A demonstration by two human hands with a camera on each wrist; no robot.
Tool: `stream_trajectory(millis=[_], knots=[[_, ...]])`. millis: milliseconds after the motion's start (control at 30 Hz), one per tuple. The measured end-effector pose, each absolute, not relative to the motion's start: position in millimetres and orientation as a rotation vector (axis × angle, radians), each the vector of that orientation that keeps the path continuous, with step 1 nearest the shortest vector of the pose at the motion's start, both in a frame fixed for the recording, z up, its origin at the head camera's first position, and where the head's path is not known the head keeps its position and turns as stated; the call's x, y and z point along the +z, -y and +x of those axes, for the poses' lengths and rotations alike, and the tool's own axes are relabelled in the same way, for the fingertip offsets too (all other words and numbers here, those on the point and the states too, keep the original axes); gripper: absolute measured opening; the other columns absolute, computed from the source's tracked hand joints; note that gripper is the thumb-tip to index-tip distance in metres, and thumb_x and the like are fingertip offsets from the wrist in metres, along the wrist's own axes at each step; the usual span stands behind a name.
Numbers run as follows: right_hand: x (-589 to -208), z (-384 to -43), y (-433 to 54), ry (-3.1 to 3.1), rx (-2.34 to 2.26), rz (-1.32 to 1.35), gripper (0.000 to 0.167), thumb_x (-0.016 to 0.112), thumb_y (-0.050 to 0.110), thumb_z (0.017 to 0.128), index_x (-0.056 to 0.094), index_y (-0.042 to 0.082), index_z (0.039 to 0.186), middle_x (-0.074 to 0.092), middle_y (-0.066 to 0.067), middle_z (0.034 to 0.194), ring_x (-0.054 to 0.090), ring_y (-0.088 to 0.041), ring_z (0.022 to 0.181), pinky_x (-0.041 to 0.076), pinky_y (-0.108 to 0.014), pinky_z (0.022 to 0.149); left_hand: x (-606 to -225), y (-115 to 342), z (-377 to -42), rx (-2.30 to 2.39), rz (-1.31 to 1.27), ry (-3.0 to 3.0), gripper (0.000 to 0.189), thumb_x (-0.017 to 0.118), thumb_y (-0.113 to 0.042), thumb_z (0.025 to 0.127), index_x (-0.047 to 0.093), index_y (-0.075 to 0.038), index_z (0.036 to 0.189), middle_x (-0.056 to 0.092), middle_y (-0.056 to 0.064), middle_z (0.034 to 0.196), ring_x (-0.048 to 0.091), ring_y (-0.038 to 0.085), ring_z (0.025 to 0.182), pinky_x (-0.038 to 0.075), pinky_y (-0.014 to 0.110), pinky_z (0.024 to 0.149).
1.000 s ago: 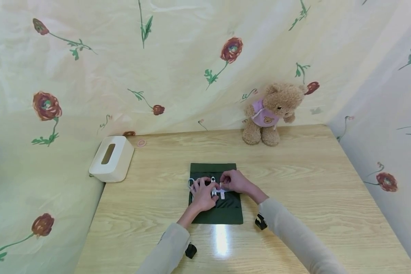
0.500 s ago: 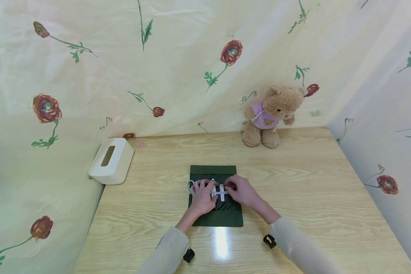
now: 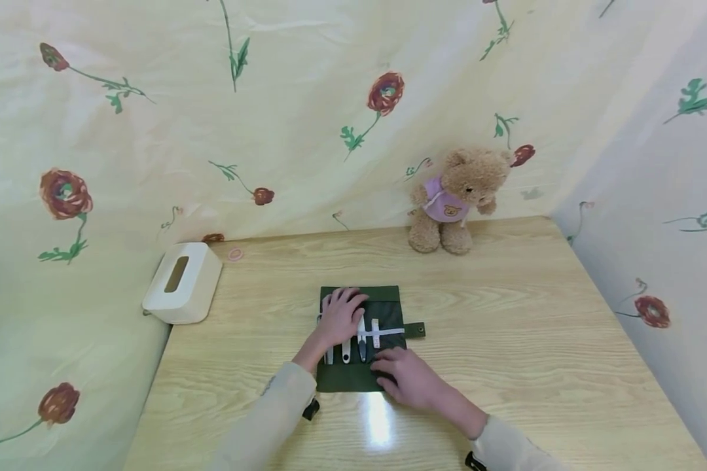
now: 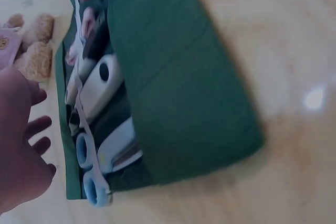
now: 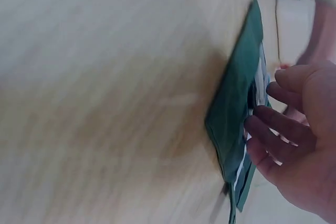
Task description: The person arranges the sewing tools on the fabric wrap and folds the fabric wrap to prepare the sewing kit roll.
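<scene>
A dark green tool roll (image 3: 353, 379) lies unrolled on the table. Under its white elastic strap (image 3: 389, 331) sit scissors with light blue handles (image 4: 96, 201), a white-handled tool with a hole (image 4: 100, 88), a white and dark pen-like tool (image 3: 362, 347) and a small pale stick with pink marks (image 3: 376, 333). Over the upper left of the roll is my left hand (image 3: 338, 318), fingers apart and holding nothing; it hides part of the tools in the head view. My right hand (image 3: 411, 379) is at the lower right flap, fingers loosely bent; whether they touch the cloth I cannot tell.
A snap tab (image 3: 415, 330) sticks out from the roll's right side. At the back left stands a white tissue box (image 3: 197, 288), with a pink ring (image 3: 235, 254) near it. A teddy bear (image 3: 448, 209) sits at the back against the flowered wall covering.
My right hand has left the strap and come down to the lower flap, uncovering the tab. My left hand has moved up off the strap, showing more tools. The view has shifted slightly.
</scene>
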State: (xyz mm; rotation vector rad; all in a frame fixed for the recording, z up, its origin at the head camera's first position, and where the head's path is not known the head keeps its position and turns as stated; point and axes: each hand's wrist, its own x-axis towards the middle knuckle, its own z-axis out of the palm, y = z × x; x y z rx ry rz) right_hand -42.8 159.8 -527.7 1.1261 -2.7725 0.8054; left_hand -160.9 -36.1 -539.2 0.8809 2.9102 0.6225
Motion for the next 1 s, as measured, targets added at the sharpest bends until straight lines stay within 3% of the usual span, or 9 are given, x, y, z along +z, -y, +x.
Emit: stream_trajectory(millis=[233,500,767,1000], knots=[[-529,-24,-153,2.911,0.557,1.214,0.03,0.066,0.022,0.093,0.073,0.008,0.119,0.061,-0.016,0.133,0.057,-0.031,0.12,0.045,-0.049,0.09,-537,41,-179,0.364,0.938,-2.822,0.039,0.039,-0.027,0.109,0.057,-0.017,0.142,0.042,0.01,0.153,0.031,0.032,0.142,0.026,0.056,0.109],[-529,-19,-158,2.992,0.328,1.206,0.04,0.066,0.04,0.094,0.073,0.011,0.122,0.056,-0.014,0.141,0.05,-0.032,0.131,0.041,-0.056,0.097,-542,46,-184,0.295,0.912,-2.743,0.043,0.034,-0.03,0.11,0.052,-0.017,0.147,0.035,0.01,0.158,0.029,0.03,0.144,0.025,0.055,0.111],[-526,-23,-172,3.057,0.364,1.076,0.041,0.068,0.043,0.092,0.077,0.009,0.112,0.058,-0.019,0.137,0.049,-0.039,0.13,0.039,-0.061,0.097,-537,52,-179,0.328,0.821,-2.753,0.044,0.034,-0.034,0.11,0.05,-0.019,0.148,0.036,0.012,0.156,0.034,0.037,0.139,0.027,0.057,0.108],[-524,-27,-188,3.097,0.407,0.827,0.044,0.072,0.047,0.088,0.078,0.007,0.105,0.056,-0.026,0.136,0.045,-0.047,0.131,0.034,-0.069,0.097,-535,61,-170,0.413,0.708,-2.775,0.042,0.039,-0.031,0.109,0.055,-0.017,0.144,0.045,0.014,0.146,0.041,0.038,0.126,0.033,0.058,0.1]])
